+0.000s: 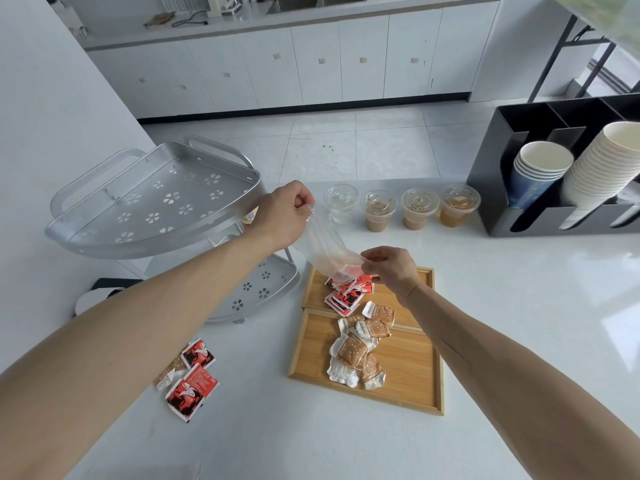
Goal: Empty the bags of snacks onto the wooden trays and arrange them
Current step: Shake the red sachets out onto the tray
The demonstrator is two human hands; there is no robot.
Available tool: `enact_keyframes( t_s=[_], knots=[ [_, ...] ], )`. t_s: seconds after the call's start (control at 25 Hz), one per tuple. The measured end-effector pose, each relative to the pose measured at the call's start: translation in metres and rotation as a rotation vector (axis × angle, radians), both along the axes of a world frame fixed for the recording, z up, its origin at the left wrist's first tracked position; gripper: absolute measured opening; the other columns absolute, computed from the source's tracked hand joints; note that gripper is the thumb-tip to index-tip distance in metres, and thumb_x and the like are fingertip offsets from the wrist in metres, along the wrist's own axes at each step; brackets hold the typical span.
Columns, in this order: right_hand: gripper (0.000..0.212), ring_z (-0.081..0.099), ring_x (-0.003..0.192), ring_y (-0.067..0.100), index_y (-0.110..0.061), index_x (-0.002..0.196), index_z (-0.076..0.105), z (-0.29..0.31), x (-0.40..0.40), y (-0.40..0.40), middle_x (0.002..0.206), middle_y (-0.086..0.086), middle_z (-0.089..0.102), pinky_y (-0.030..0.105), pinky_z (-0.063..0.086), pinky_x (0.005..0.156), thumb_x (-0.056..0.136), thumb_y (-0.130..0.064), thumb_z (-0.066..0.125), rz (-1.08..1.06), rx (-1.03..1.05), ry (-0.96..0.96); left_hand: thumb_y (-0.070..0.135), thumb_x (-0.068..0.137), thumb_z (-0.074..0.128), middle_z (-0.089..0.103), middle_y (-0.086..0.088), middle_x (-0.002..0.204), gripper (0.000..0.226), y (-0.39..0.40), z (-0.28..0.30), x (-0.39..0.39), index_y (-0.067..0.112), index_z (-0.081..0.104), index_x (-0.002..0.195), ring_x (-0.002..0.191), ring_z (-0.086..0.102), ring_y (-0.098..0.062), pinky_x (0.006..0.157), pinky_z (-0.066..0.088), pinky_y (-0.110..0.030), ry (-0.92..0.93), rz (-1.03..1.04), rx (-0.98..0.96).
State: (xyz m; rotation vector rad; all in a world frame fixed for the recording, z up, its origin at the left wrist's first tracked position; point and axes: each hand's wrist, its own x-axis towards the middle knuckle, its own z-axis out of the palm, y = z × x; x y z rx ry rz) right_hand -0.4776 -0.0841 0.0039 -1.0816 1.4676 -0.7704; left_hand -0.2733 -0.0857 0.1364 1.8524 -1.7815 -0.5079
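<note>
A clear plastic bag [325, 249] hangs slanted above the far wooden tray [420, 282]. My left hand [282, 213] pinches its upper end and my right hand [389, 268] grips its lower end. Red snack packets [346, 294] lie piled on the far tray under the bag's mouth; one red packet shows inside the bag. The near wooden tray [405, 382] holds several brown snack packets [360, 348], some spilling onto the far tray. Two red packets [192, 382] and a brown one lie loose on the white table [311, 438] to the left.
A two-tier metal rack [156, 202] stands at the left. Several lidded plastic cups of drink [398, 209] line the table's far edge. A black cup holder [519, 174] with stacked paper cups sits at the right.
</note>
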Motion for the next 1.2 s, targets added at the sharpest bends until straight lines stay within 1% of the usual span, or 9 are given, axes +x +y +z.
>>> enact_keyframes(
  t_s=[0.08, 0.28, 0.44, 0.64, 0.72, 0.84, 0.92, 1.08, 1.2],
  knots=[
    [0.021, 0.067, 0.081, 0.022, -0.006, 0.105, 0.074, 0.006, -0.005, 0.005, 0.087, 0.005, 0.072, 0.03, 0.059, 0.071, 0.084, -0.003, 0.071, -0.013, -0.024, 0.027, 0.012, 0.093, 0.056, 0.056, 0.015, 0.071, 0.01, 0.011, -0.002, 0.003, 0.019, 0.062, 0.097, 0.069, 0.054, -0.011, 0.062, 0.038, -0.024, 0.038, 0.028, 0.018],
    [0.009, 0.06, 0.078, 0.019, -0.014, 0.092, 0.073, 0.029, -0.023, 0.025, 0.083, 0.004, 0.069, 0.033, 0.054, 0.069, 0.087, -0.021, 0.073, -0.049, -0.089, 0.089, 0.02, 0.094, 0.058, 0.059, 0.008, 0.075, 0.016, 0.05, -0.01, 0.02, 0.016, 0.068, 0.106, 0.076, 0.055, -0.014, 0.067, 0.04, -0.025, 0.139, 0.067, 0.019],
    [0.014, 0.064, 0.091, 0.02, -0.012, 0.098, 0.073, 0.052, -0.023, 0.051, 0.099, 0.006, 0.073, 0.036, 0.052, 0.079, 0.087, -0.022, 0.072, 0.0, -0.117, 0.128, 0.024, 0.092, 0.064, 0.063, 0.006, 0.081, 0.01, 0.084, -0.021, 0.037, 0.016, 0.069, 0.096, 0.079, 0.057, -0.014, 0.073, 0.041, -0.025, 0.307, 0.179, 0.045],
    [0.011, 0.063, 0.078, 0.022, -0.005, 0.095, 0.066, 0.072, 0.0, 0.092, 0.082, 0.007, 0.072, 0.026, 0.048, 0.061, 0.091, -0.015, 0.067, 0.073, -0.135, 0.046, 0.027, 0.095, 0.059, 0.064, 0.002, 0.084, 0.016, 0.132, -0.038, 0.07, 0.013, 0.066, 0.094, 0.078, 0.056, -0.018, 0.082, 0.053, -0.044, 0.467, 0.251, 0.139],
    [0.011, 0.064, 0.077, 0.024, -0.003, 0.096, 0.064, 0.073, 0.018, 0.107, 0.079, 0.006, 0.069, 0.03, 0.052, 0.063, 0.093, -0.014, 0.065, 0.118, -0.124, 0.037, 0.027, 0.098, 0.054, 0.07, -0.003, 0.089, 0.016, 0.153, -0.046, 0.087, 0.014, 0.062, 0.093, 0.072, 0.061, -0.018, 0.075, 0.056, -0.043, 0.515, 0.272, 0.176],
    [0.016, 0.065, 0.069, 0.026, 0.003, 0.101, 0.061, 0.065, 0.048, 0.126, 0.077, 0.01, 0.068, 0.041, 0.051, 0.066, 0.094, -0.012, 0.063, 0.193, -0.108, 0.041, 0.026, 0.1, 0.051, 0.074, 0.0, 0.083, 0.014, 0.185, -0.059, 0.114, 0.017, 0.058, 0.094, 0.061, 0.067, -0.009, 0.061, 0.053, -0.029, 0.518, 0.329, 0.196],
    [0.018, 0.065, 0.062, 0.024, 0.004, 0.102, 0.059, 0.056, 0.072, 0.138, 0.076, 0.01, 0.067, 0.037, 0.048, 0.061, 0.095, -0.012, 0.062, 0.242, -0.078, 0.041, 0.025, 0.099, 0.053, 0.072, 0.003, 0.075, 0.013, 0.208, -0.067, 0.137, 0.015, 0.06, 0.094, 0.053, 0.062, -0.002, 0.055, 0.048, -0.018, 0.457, 0.361, 0.168],
    [0.009, 0.061, 0.058, 0.025, -0.004, 0.094, 0.058, 0.037, 0.118, 0.164, 0.071, 0.011, 0.064, 0.032, 0.046, 0.058, 0.092, -0.009, 0.065, 0.323, 0.03, -0.024, 0.021, 0.095, 0.06, 0.066, -0.003, 0.071, 0.013, 0.257, -0.088, 0.18, 0.009, 0.064, 0.093, 0.055, 0.055, -0.015, 0.053, 0.044, -0.028, 0.451, 0.481, 0.15],
    [0.009, 0.061, 0.054, 0.023, -0.008, 0.088, 0.059, 0.02, 0.148, 0.189, 0.069, 0.01, 0.063, 0.029, 0.047, 0.056, 0.089, -0.007, 0.068, 0.39, 0.132, -0.032, 0.019, 0.093, 0.064, 0.064, -0.007, 0.064, 0.014, 0.297, -0.108, 0.207, 0.005, 0.064, 0.091, 0.047, 0.051, -0.016, 0.049, 0.041, -0.026, 0.487, 0.561, 0.202]
  ],
)
